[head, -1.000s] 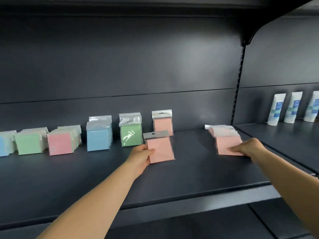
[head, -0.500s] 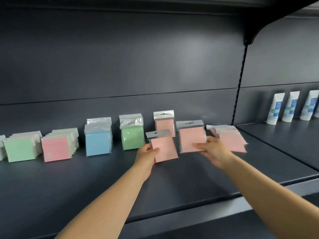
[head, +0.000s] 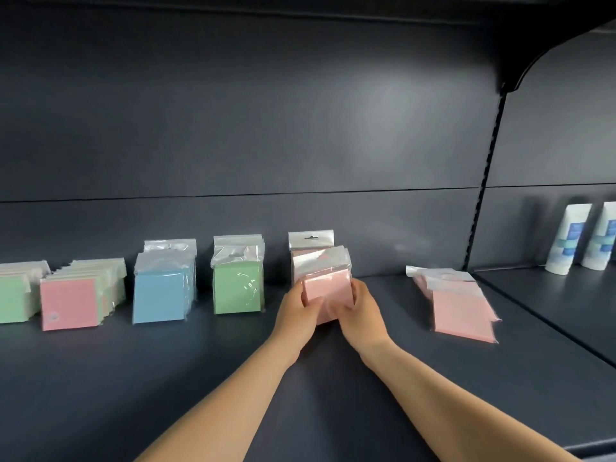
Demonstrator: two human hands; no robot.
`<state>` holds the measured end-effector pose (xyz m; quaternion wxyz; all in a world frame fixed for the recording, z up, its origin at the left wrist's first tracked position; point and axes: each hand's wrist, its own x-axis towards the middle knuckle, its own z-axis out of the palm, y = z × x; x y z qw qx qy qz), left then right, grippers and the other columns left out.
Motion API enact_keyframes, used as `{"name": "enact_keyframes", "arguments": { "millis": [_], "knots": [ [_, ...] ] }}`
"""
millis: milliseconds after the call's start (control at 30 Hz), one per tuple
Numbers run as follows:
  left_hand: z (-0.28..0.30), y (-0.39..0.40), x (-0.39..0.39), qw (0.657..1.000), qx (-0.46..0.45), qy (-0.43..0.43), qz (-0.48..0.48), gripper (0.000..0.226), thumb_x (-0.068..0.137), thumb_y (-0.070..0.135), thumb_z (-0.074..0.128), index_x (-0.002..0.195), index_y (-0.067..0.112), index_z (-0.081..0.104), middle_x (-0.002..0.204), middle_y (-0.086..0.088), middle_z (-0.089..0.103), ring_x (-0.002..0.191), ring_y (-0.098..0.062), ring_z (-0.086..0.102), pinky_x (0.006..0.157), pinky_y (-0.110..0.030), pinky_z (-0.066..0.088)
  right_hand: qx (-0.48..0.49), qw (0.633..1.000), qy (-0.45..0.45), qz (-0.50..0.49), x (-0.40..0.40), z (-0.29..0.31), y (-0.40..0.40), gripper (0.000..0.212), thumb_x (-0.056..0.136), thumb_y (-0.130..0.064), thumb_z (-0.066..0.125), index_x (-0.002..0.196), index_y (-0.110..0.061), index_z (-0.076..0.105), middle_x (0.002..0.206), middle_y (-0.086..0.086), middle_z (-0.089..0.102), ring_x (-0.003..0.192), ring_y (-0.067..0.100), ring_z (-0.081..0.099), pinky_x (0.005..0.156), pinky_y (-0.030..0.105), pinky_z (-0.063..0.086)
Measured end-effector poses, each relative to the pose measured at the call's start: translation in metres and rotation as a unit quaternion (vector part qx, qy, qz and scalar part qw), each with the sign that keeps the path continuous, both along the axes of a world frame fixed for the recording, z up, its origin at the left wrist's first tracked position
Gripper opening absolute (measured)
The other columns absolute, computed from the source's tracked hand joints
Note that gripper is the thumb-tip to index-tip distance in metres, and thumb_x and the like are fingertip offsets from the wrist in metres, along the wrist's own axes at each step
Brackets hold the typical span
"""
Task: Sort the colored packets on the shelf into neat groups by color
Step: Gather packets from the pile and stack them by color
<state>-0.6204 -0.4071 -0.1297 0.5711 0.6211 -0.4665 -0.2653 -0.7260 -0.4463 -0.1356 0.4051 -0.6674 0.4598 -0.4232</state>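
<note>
Both hands hold salmon-pink packets (head: 328,286) together at the shelf's middle, my left hand (head: 298,310) gripping their left edge and my right hand (head: 358,311) their right edge. Just behind them stands an upright salmon-pink packet (head: 310,243). A flat pile of salmon-pink packets (head: 461,311) lies to the right. To the left stand a green group (head: 237,288), a blue group (head: 160,295), a pink group (head: 70,303) and a further green group (head: 13,301) at the frame's edge.
The dark shelf (head: 166,378) has bare surface in front of the packets. White tubes with blue labels (head: 566,241) stand on the neighbouring shelf section at the right, beyond an upright post (head: 483,195). A shelf overhangs above.
My right hand carried a salmon-pink packet from the right pile leftward and brought it against the one in my left hand. Both hands now hold the packets together in front of the standing packet.
</note>
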Motion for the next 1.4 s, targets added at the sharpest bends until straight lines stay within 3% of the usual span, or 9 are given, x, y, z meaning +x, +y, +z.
{"name": "enact_keyframes", "arguments": {
  "millis": [133,333,500,667,867,967,1033,1233,1400],
  "knots": [
    [0.000,-0.021,-0.001,0.990,-0.038,-0.080,0.114,0.033,0.090,0.007,0.050,0.122,0.014,0.053,0.113,-0.001,0.049,0.098,-0.013,0.052,0.080,-0.018,0.038,-0.023,1.000,-0.003,-0.008,0.010,0.002,-0.017,0.033,0.093,-0.009,0.050,0.125,-0.014,0.046,0.108,-0.006,0.055,0.094,0.009,0.052,0.063,0.008,0.036],
    [-0.004,-0.052,0.011,0.979,-0.058,-0.093,0.172,0.043,0.088,-0.005,0.050,0.129,0.007,0.048,0.128,-0.006,0.044,0.116,-0.016,0.048,0.093,-0.015,0.033,-0.030,0.999,0.019,-0.015,0.029,0.003,-0.042,0.035,0.093,-0.006,0.046,0.127,-0.013,0.046,0.117,0.001,0.056,0.099,0.014,0.053,0.077,0.019,0.038],
    [-0.013,-0.069,0.018,0.987,0.008,-0.068,0.147,0.057,0.086,-0.005,0.044,0.139,0.015,0.039,0.129,-0.005,0.055,0.113,-0.020,0.054,0.095,-0.030,0.044,-0.014,0.998,0.060,0.006,0.041,0.001,-0.056,0.032,0.093,-0.005,0.044,0.123,-0.016,0.047,0.102,-0.003,0.057,0.088,0.012,0.051,0.072,0.021,0.039],
    [-0.013,-0.068,0.018,0.986,0.012,-0.096,0.135,0.055,0.083,-0.007,0.042,0.132,0.019,0.044,0.115,0.002,0.057,0.096,-0.014,0.052,0.078,-0.021,0.037,-0.022,0.995,0.098,0.008,0.043,0.000,-0.059,0.031,0.093,-0.005,0.042,0.122,-0.015,0.047,0.111,0.001,0.059,0.089,0.013,0.049,0.073,0.022,0.038],
    [-0.010,-0.051,0.018,0.976,0.073,-0.156,0.131,0.048,0.088,0.005,0.047,0.135,0.006,0.039,0.130,-0.009,0.052,0.116,-0.026,0.052,0.094,-0.033,0.044,-0.042,0.990,0.135,0.009,0.028,0.006,-0.047,0.031,0.093,-0.007,0.046,0.123,-0.012,0.048,0.128,0.007,0.054,0.113,0.023,0.053,0.083,0.024,0.039],
    [-0.006,-0.022,0.007,0.953,0.109,-0.261,0.113,0.035,0.094,0.014,0.046,0.126,0.002,0.044,0.128,-0.012,0.049,0.114,-0.028,0.051,0.086,-0.030,0.040,-0.103,0.973,0.207,0.009,-0.010,0.015,-0.028,0.044,0.096,-0.016,0.048,0.138,-0.011,0.040,0.141,0.007,0.042,0.129,0.023,0.042,0.101,0.028,0.035],
    [-0.005,0.002,-0.004,0.936,0.117,-0.324,0.075,0.037,0.096,0.021,0.047,0.128,0.003,0.043,0.133,-0.011,0.045,0.119,-0.026,0.048,0.093,-0.029,0.038,-0.155,0.955,0.254,0.003,-0.044,0.018,-0.012,0.047,0.096,-0.021,0.050,0.140,-0.012,0.039,0.143,0.006,0.040,0.133,0.022,0.036,0.107,0.027,0.029],
    [0.022,0.061,-0.044,0.824,0.152,-0.545,-0.022,0.042,0.097,0.033,0.041,0.131,0.008,0.046,0.135,-0.007,0.044,0.125,-0.025,0.042,0.102,-0.036,0.038,-0.201,0.878,0.435,-0.001,-0.146,0.039,0.036,0.048,0.092,-0.037,0.054,0.133,-0.015,0.047,0.136,0.006,0.046,0.131,0.024,0.033,0.107,0.032,0.030],
    [0.057,0.099,-0.090,0.747,0.225,-0.622,-0.067,0.040,0.097,0.036,0.041,0.125,0.009,0.049,0.130,-0.010,0.045,0.123,-0.029,0.042,0.098,-0.042,0.041,-0.146,0.839,0.524,-0.006,-0.212,0.063,0.082,0.052,0.091,-0.044,0.052,0.133,-0.015,0.045,0.135,0.008,0.044,0.128,0.029,0.034,0.102,0.040,0.037]
  ]
}}
